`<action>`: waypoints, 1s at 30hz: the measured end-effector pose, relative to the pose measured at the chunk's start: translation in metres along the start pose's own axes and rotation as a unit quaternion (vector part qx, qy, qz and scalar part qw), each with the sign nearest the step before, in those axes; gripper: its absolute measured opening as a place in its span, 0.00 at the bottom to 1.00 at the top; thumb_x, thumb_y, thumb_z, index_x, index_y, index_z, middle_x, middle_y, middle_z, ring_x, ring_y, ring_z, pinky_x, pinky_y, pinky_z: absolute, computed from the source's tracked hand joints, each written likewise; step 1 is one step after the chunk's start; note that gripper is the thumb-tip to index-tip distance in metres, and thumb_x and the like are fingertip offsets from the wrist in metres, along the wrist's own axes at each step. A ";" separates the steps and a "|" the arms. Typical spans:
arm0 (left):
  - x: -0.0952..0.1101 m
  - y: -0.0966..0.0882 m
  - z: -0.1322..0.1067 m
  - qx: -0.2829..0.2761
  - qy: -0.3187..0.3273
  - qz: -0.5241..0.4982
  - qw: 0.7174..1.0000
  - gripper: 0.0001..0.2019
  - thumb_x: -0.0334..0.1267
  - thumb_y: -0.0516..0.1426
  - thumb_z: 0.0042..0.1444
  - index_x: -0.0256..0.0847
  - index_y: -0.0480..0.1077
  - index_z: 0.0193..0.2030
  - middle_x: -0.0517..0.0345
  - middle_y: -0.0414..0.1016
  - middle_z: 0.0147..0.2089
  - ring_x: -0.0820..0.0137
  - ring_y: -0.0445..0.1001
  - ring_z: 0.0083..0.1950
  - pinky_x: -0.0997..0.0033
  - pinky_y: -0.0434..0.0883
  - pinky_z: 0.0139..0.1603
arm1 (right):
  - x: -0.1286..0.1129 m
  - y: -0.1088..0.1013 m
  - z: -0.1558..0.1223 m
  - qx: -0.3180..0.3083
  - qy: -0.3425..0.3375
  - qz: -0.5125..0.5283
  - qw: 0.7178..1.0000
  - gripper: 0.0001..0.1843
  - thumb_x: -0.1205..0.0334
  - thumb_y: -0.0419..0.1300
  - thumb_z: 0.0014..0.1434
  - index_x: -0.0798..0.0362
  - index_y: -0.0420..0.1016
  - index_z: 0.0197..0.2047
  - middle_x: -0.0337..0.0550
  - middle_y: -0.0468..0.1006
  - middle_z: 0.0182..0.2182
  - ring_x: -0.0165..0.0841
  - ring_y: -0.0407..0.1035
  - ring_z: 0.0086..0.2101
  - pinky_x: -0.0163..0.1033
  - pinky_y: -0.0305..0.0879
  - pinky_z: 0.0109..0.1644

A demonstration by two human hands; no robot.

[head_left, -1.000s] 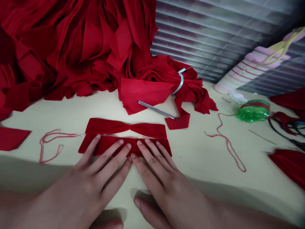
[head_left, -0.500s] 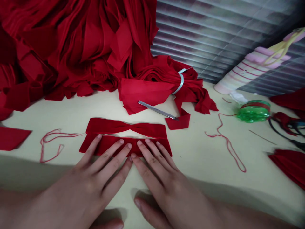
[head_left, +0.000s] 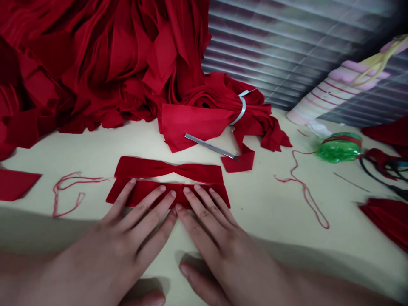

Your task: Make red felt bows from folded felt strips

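Along the lower middle of the frame, the left hand and the right hand lie flat on a pale tabletop. Both are open, with nothing closed inside either grip. Their spread fingers rest on a long red cloth strip, which lies across the centre of the table. Pressing from both sides of its middle seems meant to keep the strip smooth and stop it from shifting.

Just above it, touching its upper edge, lies a second red strip, pinched narrow at the middle into a bow shape. Its neat placement suggests it is being kept in line with the strip below.

Loose red thread curls to the left of the strips. Further up, a metal ruler lies on a red cloth bundle bound by a pale band, below a large heap of red cloth.
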State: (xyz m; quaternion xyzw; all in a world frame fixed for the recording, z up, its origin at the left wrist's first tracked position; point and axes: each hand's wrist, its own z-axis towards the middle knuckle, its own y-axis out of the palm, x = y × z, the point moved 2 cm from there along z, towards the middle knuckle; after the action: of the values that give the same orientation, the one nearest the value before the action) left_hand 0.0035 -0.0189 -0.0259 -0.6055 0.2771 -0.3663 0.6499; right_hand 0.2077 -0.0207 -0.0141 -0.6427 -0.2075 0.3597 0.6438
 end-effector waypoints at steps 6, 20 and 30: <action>0.000 0.000 0.002 -0.015 -0.003 -0.004 1.000 0.35 0.62 0.47 0.59 0.46 0.51 0.68 0.54 0.50 0.70 0.62 0.46 0.71 0.63 0.28 0.70 | 0.000 -0.002 0.000 -0.009 0.002 0.007 1.000 0.31 0.53 0.50 0.63 0.65 0.59 0.64 0.67 0.55 0.63 0.56 0.46 0.63 0.61 0.57 0.60; 0.000 -0.003 0.004 -0.013 0.005 0.003 1.000 0.34 0.61 0.47 0.59 0.44 0.52 0.68 0.54 0.51 0.69 0.62 0.47 0.71 0.61 0.29 0.70 | -0.001 -0.001 -0.001 -0.016 0.005 0.017 1.000 0.32 0.53 0.52 0.63 0.65 0.58 0.64 0.67 0.54 0.63 0.56 0.44 0.63 0.61 0.56 0.60; 0.000 -0.002 0.002 -0.010 0.007 0.004 1.000 0.35 0.61 0.47 0.59 0.44 0.52 0.67 0.54 0.51 0.69 0.61 0.48 0.70 0.61 0.30 0.70 | 0.000 -0.001 -0.001 -0.018 0.009 0.022 1.000 0.32 0.53 0.51 0.63 0.65 0.57 0.64 0.67 0.54 0.63 0.56 0.44 0.64 0.62 0.56 0.60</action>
State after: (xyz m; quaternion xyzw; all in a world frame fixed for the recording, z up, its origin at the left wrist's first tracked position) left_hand 0.0046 -0.0181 -0.0237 -0.6080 0.2877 -0.3651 0.6436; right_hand 0.2082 -0.0215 -0.0132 -0.6614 -0.1942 0.3644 0.6261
